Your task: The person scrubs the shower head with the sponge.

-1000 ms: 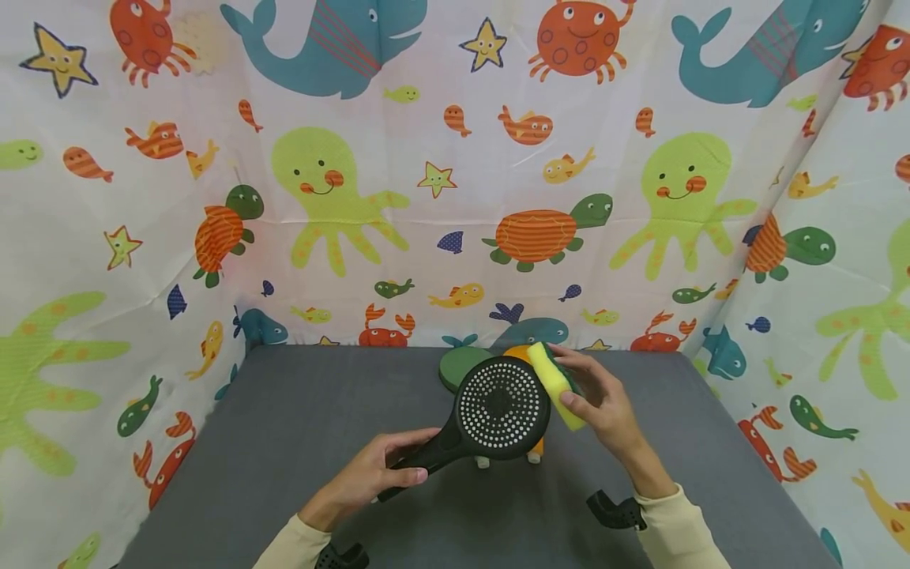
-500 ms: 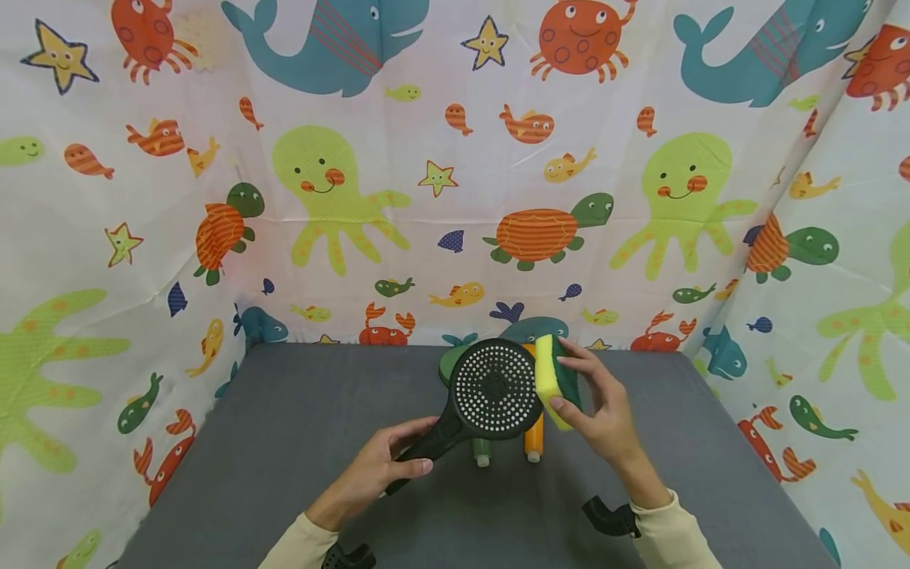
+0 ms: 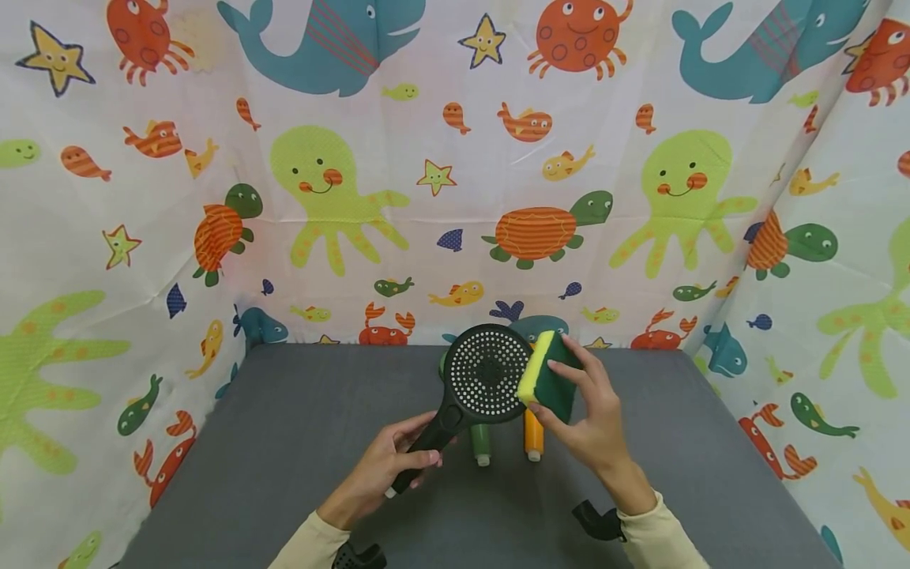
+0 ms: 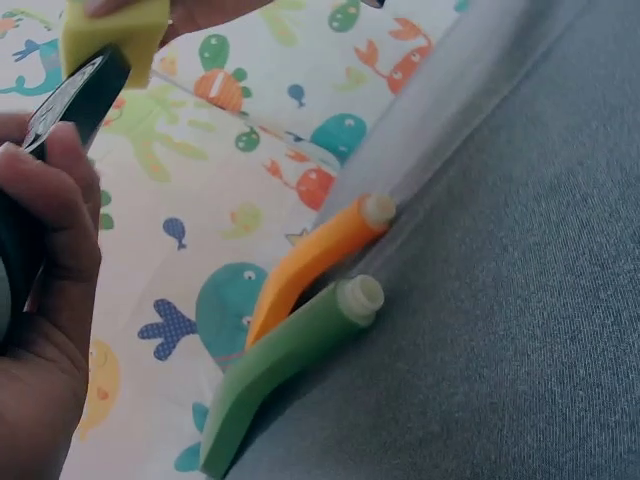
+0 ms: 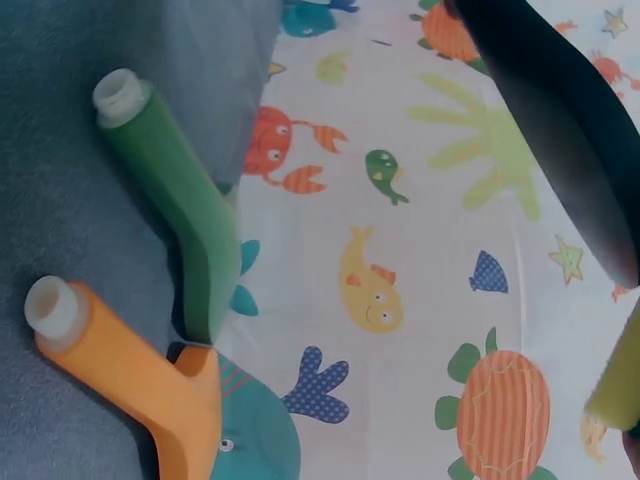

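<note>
My left hand (image 3: 387, 466) grips the handle of a black shower head (image 3: 487, 375), its round face of pale nozzles turned toward the head camera. Between the thumb and fingers of my right hand (image 3: 593, 431) is a yellow sponge (image 3: 531, 371) with a dark green scouring side. The sponge's yellow edge lies right at the right rim of the shower head. In the left wrist view the sponge (image 4: 118, 40) overlaps the rim too. Behind the black head, a green shower head (image 3: 481, 446) and an orange one (image 3: 534, 438) are partly hidden; their handles point toward me.
A grey cloth-covered table (image 3: 320, 411) spreads below both hands. A white curtain (image 3: 426, 245) printed with sea animals encloses the back and sides. The green handle (image 5: 175, 190) and orange handle (image 5: 120, 355) lie side by side. Black camera mounts (image 3: 599, 521) sit at the wrists.
The black shower head has risen and shifted a little left, its handle steeper. The sponge has moved left along with it and turned, showing more of its green side.
</note>
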A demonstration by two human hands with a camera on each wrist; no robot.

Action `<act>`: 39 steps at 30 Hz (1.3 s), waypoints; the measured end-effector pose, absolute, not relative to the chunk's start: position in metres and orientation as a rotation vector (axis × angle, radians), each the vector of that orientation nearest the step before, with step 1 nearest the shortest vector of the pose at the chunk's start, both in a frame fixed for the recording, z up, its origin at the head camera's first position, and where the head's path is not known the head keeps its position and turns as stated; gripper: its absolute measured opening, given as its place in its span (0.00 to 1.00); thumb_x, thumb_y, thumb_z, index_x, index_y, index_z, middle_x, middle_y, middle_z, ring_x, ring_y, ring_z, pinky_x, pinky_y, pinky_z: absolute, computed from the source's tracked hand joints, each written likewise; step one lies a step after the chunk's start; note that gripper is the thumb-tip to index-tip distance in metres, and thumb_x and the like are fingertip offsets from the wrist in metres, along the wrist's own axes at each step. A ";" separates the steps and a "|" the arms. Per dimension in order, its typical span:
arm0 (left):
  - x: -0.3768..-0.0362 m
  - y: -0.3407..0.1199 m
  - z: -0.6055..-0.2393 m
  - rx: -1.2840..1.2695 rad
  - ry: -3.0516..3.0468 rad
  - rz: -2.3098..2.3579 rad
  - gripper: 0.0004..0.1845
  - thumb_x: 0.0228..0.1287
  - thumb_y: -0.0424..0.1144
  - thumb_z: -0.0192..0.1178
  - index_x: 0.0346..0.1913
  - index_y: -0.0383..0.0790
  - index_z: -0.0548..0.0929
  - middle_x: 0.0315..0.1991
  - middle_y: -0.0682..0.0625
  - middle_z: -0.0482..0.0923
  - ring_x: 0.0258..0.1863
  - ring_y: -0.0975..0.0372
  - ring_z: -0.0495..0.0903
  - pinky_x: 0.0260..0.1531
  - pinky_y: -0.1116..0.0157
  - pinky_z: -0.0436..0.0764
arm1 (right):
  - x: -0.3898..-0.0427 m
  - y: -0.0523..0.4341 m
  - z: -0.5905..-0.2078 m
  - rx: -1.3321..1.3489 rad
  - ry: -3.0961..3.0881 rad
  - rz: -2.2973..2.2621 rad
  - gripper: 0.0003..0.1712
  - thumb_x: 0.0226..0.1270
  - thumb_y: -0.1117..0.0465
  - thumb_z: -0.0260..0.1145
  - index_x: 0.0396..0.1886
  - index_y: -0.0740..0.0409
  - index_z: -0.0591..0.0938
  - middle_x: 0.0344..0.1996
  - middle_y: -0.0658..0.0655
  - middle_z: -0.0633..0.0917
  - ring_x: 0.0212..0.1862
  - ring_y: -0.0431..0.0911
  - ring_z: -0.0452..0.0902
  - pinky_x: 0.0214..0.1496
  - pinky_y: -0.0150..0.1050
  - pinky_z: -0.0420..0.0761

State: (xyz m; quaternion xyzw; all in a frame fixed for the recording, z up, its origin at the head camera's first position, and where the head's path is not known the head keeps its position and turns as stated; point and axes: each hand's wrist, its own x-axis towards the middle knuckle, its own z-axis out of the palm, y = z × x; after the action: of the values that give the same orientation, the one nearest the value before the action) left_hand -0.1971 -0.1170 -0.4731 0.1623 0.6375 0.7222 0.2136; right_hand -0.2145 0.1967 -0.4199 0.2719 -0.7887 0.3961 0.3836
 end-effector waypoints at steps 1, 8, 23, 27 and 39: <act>-0.197 -0.116 -0.473 0.436 1.779 2.019 0.32 0.69 0.41 0.61 0.73 0.46 0.66 0.59 0.39 0.80 0.37 0.64 0.82 0.23 0.71 0.76 | -0.215 0.196 -0.421 0.689 -2.009 0.974 0.30 0.56 0.44 0.74 0.55 0.55 0.82 0.69 0.61 0.71 0.67 0.56 0.68 0.60 0.21 0.69; -0.192 -0.111 -0.472 0.358 1.833 2.104 0.29 0.73 0.48 0.55 0.73 0.45 0.66 0.46 0.49 0.85 0.34 0.63 0.82 0.22 0.70 0.77 | -0.215 0.188 -0.427 0.690 -1.987 0.735 0.34 0.62 0.31 0.61 0.52 0.53 0.84 0.67 0.64 0.72 0.66 0.59 0.68 0.64 0.31 0.72; -0.188 -0.103 -0.471 0.260 1.876 2.172 0.30 0.70 0.49 0.58 0.72 0.51 0.66 0.41 0.44 0.84 0.34 0.62 0.81 0.24 0.69 0.78 | -0.216 0.169 -0.440 0.794 -1.950 0.526 0.29 0.65 0.35 0.60 0.49 0.53 0.84 0.63 0.70 0.74 0.61 0.65 0.68 0.58 0.60 0.67; -0.186 -0.100 -0.471 0.247 1.872 2.172 0.31 0.70 0.50 0.59 0.73 0.50 0.65 0.42 0.45 0.84 0.34 0.63 0.81 0.24 0.69 0.78 | -0.219 0.172 -0.438 0.791 -1.953 0.527 0.29 0.64 0.35 0.61 0.49 0.54 0.84 0.64 0.69 0.74 0.61 0.65 0.68 0.58 0.60 0.66; -0.181 -0.095 -0.466 0.267 1.868 2.148 0.31 0.70 0.50 0.58 0.73 0.50 0.65 0.48 0.45 0.81 0.37 0.61 0.81 0.25 0.69 0.78 | -0.221 0.172 -0.431 0.710 -1.927 0.536 0.34 0.62 0.30 0.61 0.50 0.53 0.85 0.64 0.69 0.74 0.61 0.63 0.69 0.59 0.59 0.68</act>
State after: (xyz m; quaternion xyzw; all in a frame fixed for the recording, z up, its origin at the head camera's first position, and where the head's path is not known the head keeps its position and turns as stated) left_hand -0.1806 -0.0947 -0.4663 0.0924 0.6467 0.7439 0.1407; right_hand -0.2210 0.1724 -0.4310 0.2921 -0.7925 0.2204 0.4879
